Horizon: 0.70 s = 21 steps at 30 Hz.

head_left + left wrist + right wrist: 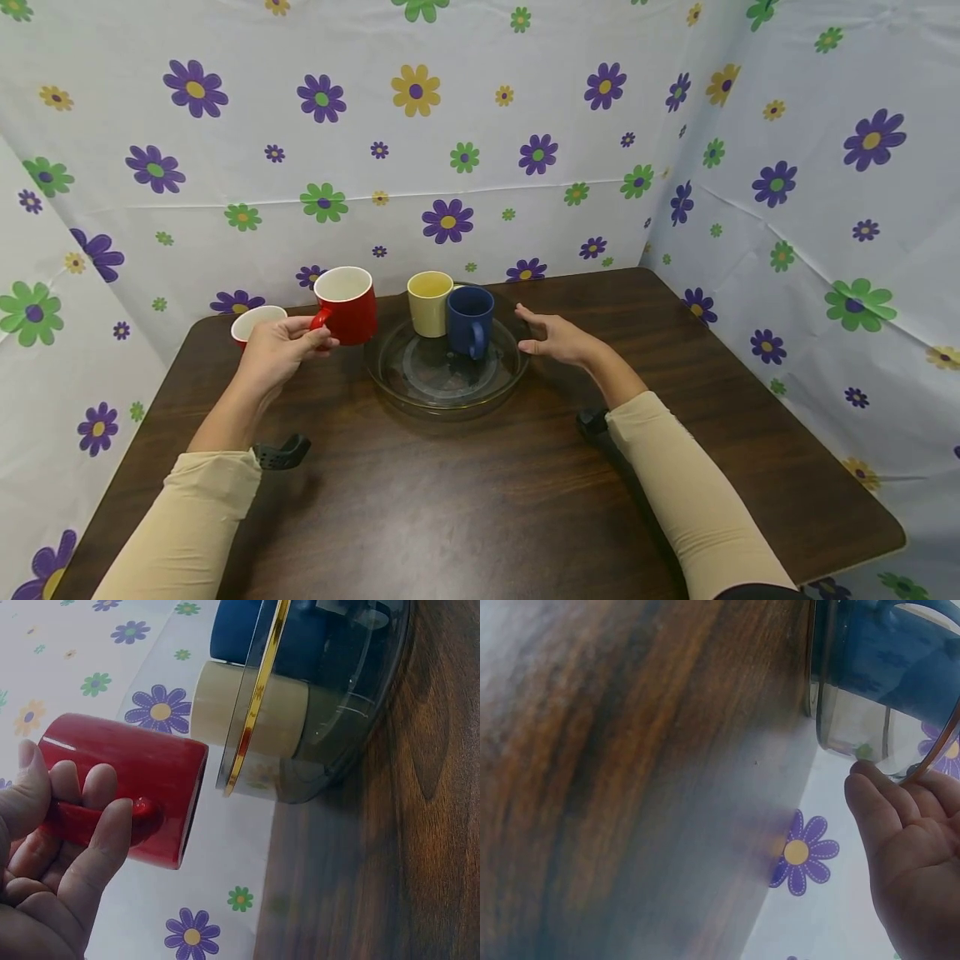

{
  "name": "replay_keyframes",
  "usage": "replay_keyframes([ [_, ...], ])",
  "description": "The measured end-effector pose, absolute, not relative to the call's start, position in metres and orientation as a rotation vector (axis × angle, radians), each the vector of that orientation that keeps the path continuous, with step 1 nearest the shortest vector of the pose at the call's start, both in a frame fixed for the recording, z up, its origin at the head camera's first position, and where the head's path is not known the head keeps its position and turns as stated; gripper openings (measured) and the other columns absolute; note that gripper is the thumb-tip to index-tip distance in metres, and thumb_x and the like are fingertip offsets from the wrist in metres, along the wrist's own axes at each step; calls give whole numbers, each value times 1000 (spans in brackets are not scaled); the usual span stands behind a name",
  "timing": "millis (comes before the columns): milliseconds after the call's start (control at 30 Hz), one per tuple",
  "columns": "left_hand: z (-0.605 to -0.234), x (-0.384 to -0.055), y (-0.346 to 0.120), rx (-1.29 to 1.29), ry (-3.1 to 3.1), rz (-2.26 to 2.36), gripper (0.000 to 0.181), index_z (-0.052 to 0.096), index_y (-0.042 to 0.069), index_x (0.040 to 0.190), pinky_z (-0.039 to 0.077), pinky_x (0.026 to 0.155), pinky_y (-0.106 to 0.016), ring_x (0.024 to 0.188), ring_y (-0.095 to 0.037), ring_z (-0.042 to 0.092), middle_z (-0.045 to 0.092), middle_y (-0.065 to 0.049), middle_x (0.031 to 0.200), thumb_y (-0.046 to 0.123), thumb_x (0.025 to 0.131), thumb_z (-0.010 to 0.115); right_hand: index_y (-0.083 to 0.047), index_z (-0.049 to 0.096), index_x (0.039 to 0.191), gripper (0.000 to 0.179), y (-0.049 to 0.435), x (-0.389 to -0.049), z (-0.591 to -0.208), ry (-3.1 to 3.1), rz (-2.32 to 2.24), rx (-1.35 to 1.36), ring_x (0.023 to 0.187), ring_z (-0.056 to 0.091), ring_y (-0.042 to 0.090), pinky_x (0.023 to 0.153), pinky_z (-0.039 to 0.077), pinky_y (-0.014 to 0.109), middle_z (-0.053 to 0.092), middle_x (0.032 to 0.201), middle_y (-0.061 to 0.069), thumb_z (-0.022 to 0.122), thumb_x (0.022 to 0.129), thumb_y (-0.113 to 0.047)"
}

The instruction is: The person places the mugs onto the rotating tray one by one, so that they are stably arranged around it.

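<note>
A red mug (pixel 356 312) with a white inside is held by its handle in my left hand (pixel 279 354), thumb and fingers pinched round it. In the left wrist view the red mug (pixel 127 784) hangs upright, its base clear of the table, just left of the glass bowl (pixel 259 690) with a gold rim. Inside that bowl stand a yellow mug (pixel 430 312) and a blue mug (pixel 471 321), both upright. My right hand (pixel 558 337) is at the bowl's right side, fingers loosely extended, fingertips right at the glass wall (pixel 840 742) in the right wrist view.
Behind my left hand, at the table's left rear, is another red mug (pixel 258 321) with a white inside, partly hidden. The brown wooden table (pixel 450 508) reaches back to a flower-patterned sheet (pixel 465 125), which also hangs along both sides.
</note>
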<state>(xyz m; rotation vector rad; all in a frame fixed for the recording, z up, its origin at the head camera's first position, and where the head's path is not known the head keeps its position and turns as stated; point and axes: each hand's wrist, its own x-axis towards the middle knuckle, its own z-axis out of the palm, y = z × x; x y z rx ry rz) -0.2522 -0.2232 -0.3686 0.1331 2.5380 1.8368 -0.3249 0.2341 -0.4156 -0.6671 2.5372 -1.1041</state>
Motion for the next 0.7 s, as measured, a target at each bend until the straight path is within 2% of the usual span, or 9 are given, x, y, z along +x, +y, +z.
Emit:
replay_keyframes([
  [100, -369, -253, -225, 171, 2504, 1855, 49, 57, -11, 136, 57, 85, -26, 85, -6, 74, 77, 6, 90, 22, 100, 65, -4, 13, 161, 77, 234, -326, -415, 2537, -1098, -659, 153, 6, 42, 121, 12, 62, 8, 168, 17, 62, 102, -17],
  [367, -373, -255, -227, 214, 2470, 1839, 50, 58, -11, 135, 57, 85, -24, 86, -8, 75, 78, -2, 96, 24, 99, 67, -8, 16, 162, 80, 237, -324, -413, 2541, -1107, -677, 154, 11, 38, 122, 16, 60, 14, 168, 12, 64, 101, -24],
  [700, -374, -258, -228, 272, 2431, 1818, 48, 60, -11, 131, 56, 87, -23, 88, -12, 75, 78, -2, 94, 24, 99, 67, -8, 18, 162, 78, 236, -324, -411, 2568, -1056, -662, 155, 10, 36, 123, 14, 58, 12, 169, 9, 64, 101, -24],
])
